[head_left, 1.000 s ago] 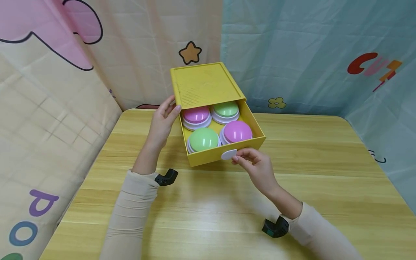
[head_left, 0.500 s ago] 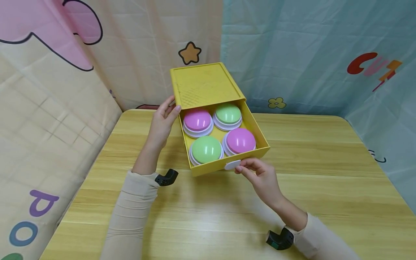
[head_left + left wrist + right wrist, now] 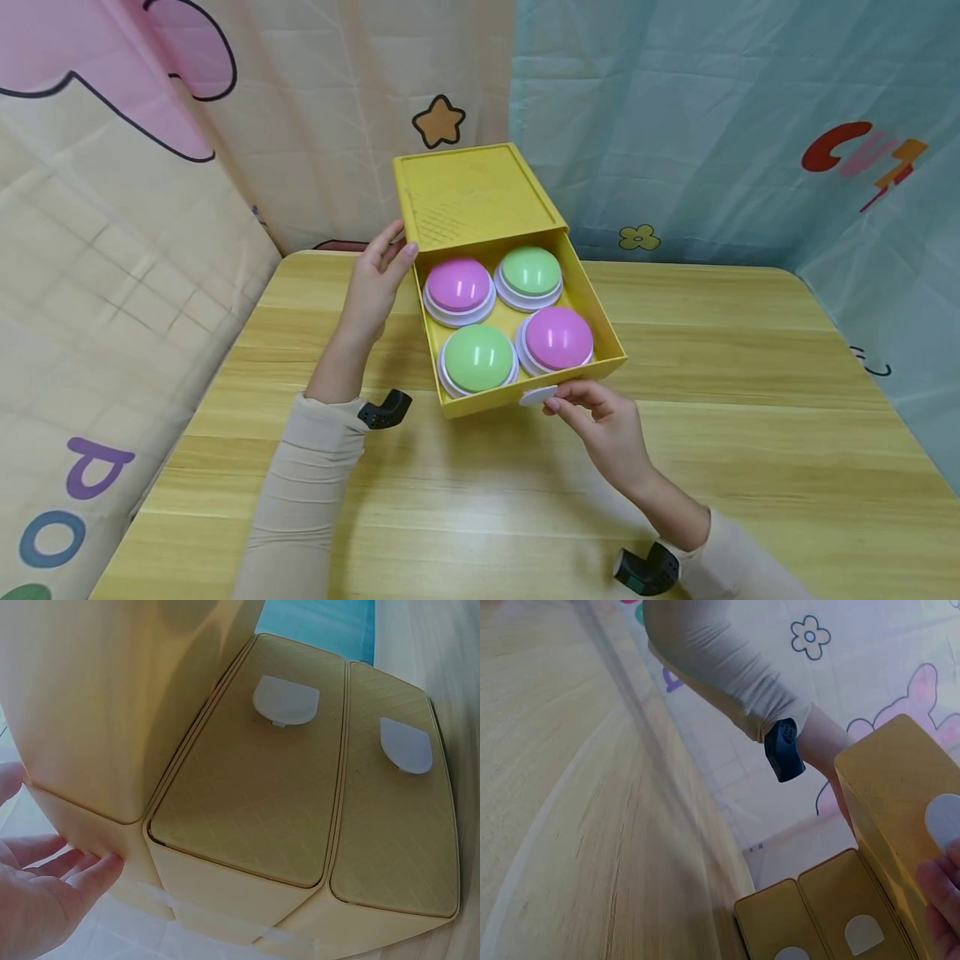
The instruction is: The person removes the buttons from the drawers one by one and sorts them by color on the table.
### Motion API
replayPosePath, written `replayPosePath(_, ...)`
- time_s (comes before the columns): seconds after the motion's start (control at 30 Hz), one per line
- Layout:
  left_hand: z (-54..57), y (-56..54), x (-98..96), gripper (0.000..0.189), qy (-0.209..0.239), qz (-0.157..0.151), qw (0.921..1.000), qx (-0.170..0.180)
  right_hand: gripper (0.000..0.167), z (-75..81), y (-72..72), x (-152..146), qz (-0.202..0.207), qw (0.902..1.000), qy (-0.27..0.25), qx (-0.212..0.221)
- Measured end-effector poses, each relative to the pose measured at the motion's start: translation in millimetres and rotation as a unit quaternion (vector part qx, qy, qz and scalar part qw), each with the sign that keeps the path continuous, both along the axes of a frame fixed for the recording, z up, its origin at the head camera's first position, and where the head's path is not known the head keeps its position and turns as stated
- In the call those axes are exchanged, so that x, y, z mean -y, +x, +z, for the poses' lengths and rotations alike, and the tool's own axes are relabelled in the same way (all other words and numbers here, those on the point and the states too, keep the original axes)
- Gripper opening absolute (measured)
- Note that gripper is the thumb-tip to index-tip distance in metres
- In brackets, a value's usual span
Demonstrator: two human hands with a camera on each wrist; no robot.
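Note:
The yellow drawer cabinet point(image 3: 480, 196) stands at the far middle of the table. Its top drawer point(image 3: 597, 312) is pulled well out. Inside sit two green domed push buttons point(image 3: 478, 358) and two pink domed push buttons point(image 3: 558, 337), all on white round bases. My right hand point(image 3: 611, 433) pinches the drawer's white tab handle point(image 3: 537, 395) between thumb and fingers. With extended fingers, my left hand point(image 3: 375, 287) presses the cabinet's left side, thumb at the top front corner. Two lower drawers point(image 3: 247, 787) appear closed in the left wrist view, each with a white tab point(image 3: 286, 700).
The light wooden table point(image 3: 465, 508) spreads in front of the cabinet. Printed curtains point(image 3: 712, 100) hang behind it and along both sides. A black wrist device point(image 3: 385, 409) is on the left sleeve, another point(image 3: 647, 570) on the right.
My right hand has drawn the top drawer further out toward me, and the push buttons inside have come forward and show more fully. My left hand stays on the cabinet.

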State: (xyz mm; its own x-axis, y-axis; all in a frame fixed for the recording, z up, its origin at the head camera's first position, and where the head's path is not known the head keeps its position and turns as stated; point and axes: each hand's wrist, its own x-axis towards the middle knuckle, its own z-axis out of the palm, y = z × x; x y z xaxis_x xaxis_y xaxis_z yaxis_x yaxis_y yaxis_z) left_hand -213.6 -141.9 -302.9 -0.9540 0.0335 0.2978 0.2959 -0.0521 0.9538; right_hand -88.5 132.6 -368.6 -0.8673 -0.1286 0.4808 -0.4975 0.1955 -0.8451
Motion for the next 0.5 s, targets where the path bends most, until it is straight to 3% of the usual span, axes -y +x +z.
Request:
replayPosePath(0.3,0.9,-1.7,0.5,0.055,0.003,0.0,1.0,0.002,0.019,-1.3,1.4,-0.9,0.003,0.9998,0.018,-0.004)
replayPosePath(0.5,1.0,-2.2,0.7,0.055,0.005,-0.001,1.0,0.003,0.026,10.6,2.9,-12.6,0.029,0.995,0.08,-0.051)
